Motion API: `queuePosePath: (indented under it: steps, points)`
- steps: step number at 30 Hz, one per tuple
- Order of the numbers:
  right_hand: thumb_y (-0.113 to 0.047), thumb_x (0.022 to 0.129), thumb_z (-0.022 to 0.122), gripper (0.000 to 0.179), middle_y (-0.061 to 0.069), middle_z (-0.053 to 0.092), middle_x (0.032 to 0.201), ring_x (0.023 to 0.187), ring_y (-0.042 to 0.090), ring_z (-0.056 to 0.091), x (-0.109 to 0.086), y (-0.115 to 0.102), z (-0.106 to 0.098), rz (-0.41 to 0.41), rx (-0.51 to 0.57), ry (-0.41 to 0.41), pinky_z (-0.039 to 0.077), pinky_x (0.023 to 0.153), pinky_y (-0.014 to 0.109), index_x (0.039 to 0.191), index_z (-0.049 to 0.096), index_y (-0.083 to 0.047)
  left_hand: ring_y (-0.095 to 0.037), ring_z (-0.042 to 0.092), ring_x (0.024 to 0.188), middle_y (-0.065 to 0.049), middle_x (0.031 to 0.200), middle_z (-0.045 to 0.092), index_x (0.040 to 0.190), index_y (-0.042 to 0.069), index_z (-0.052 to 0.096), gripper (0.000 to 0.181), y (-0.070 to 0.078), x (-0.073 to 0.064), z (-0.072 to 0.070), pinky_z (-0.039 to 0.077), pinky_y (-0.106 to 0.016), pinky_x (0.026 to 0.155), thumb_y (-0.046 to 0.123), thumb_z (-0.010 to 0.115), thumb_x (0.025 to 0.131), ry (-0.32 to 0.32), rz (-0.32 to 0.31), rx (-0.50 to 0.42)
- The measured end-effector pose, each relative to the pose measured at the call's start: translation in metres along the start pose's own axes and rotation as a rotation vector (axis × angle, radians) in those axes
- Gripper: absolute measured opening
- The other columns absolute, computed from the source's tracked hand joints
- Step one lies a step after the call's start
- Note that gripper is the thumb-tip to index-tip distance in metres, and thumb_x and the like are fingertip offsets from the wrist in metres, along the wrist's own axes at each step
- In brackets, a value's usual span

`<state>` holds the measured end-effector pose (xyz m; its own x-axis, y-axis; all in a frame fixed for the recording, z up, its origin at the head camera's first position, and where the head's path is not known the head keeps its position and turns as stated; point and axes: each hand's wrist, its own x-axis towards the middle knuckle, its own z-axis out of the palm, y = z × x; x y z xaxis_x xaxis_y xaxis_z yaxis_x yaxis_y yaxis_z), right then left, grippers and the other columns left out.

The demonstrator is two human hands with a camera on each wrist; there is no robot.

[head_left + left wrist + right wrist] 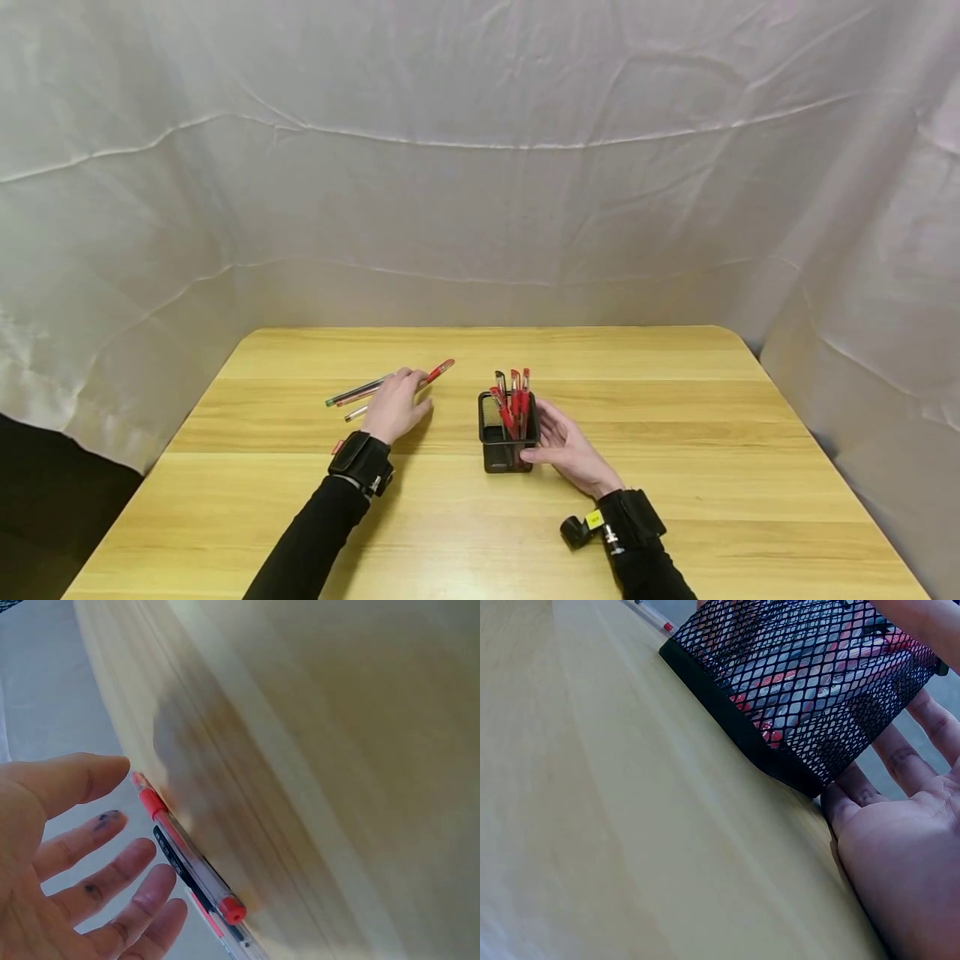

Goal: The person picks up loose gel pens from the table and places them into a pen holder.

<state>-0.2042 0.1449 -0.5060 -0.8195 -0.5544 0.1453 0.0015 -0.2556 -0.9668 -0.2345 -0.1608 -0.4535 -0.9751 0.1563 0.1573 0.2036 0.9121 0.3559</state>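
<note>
A black mesh pen holder (493,457) stands upright on the table, with several pens (517,408) in it, mostly red-capped and one dark-capped. My right hand (566,454) holds its right side, thumb along the front and fingers behind. In the right wrist view, the fingers lie against the mesh wall (810,697). To the left, my left hand (396,406) hovers over loose pens, palm down with fingers spread. In the left wrist view, a red-capped pen (195,859) lies beside a dark-labelled pen (178,862), near the thumb and fingertips and apparently not gripped.
The wooden table (675,433) extends around both hands. A pale cloth curtain (480,208) hangs behind it and along the sides. Loose pens (352,393) lie left of my left hand, one with a green end.
</note>
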Motion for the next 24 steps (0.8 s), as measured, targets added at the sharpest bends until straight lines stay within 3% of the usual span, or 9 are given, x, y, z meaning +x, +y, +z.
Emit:
queuePosePath:
  steps: [6, 10, 14, 19, 24]
  points:
    - [0.003, 0.082, 0.075, 0.094, 0.019, 0.028, 0.164, 0.138, -0.005, 0.044, 0.0, 0.001, 0.0, 0.002, -0.002, -0.003, 0.033, 0.115, 0.009, 0.158, 0.019, 0.003, -0.036, 0.065, 0.11, -0.018, 0.119, 0.068, 0.116, 0.002, 0.072, 0.03, 0.002, 0.005, 0.002, 0.056, -0.049, 0.094, 0.016, 0.074, 0.089, -0.019, -0.026, 0.003]
    - [0.003, 0.082, 0.075, 0.094, 0.006, 0.038, 0.16, 0.138, -0.005, 0.043, 0.001, 0.001, 0.001, 0.005, 0.005, 0.002, 0.033, 0.115, 0.01, 0.158, 0.02, 0.001, -0.036, 0.066, 0.107, -0.018, 0.115, 0.07, 0.107, 0.001, 0.076, 0.021, 0.002, 0.008, 0.004, 0.056, -0.048, 0.094, 0.013, 0.073, 0.089, -0.005, -0.029, 0.006]
    - [0.004, 0.082, 0.075, 0.094, -0.005, 0.043, 0.155, 0.139, -0.005, 0.043, 0.001, 0.002, 0.001, 0.013, 0.01, 0.007, 0.033, 0.116, 0.01, 0.158, 0.02, 0.001, -0.032, 0.068, 0.097, -0.015, 0.103, 0.073, 0.093, 0.002, 0.078, 0.01, 0.003, 0.009, 0.004, 0.058, -0.044, 0.085, 0.008, 0.074, 0.087, 0.021, -0.034, 0.008]
    - [0.004, 0.081, 0.074, 0.095, 0.015, 0.032, 0.163, 0.138, -0.005, 0.043, 0.001, 0.002, -0.001, 0.003, 0.001, 0.002, 0.032, 0.115, 0.009, 0.158, 0.019, 0.002, -0.024, 0.066, 0.078, -0.011, 0.088, 0.074, 0.078, 0.004, 0.077, 0.005, 0.002, 0.011, 0.004, 0.054, -0.035, 0.065, 0.005, 0.077, 0.083, 0.027, -0.075, -0.027]
    - [0.004, 0.081, 0.074, 0.095, 0.021, 0.026, 0.164, 0.137, -0.006, 0.043, 0.0, 0.003, -0.001, 0.008, -0.011, 0.003, 0.032, 0.115, 0.009, 0.158, 0.018, 0.003, -0.021, 0.063, 0.072, -0.009, 0.084, 0.073, 0.072, 0.005, 0.075, 0.01, 0.0, 0.013, 0.003, 0.051, -0.031, 0.063, 0.003, 0.081, 0.08, 0.032, -0.08, -0.076]
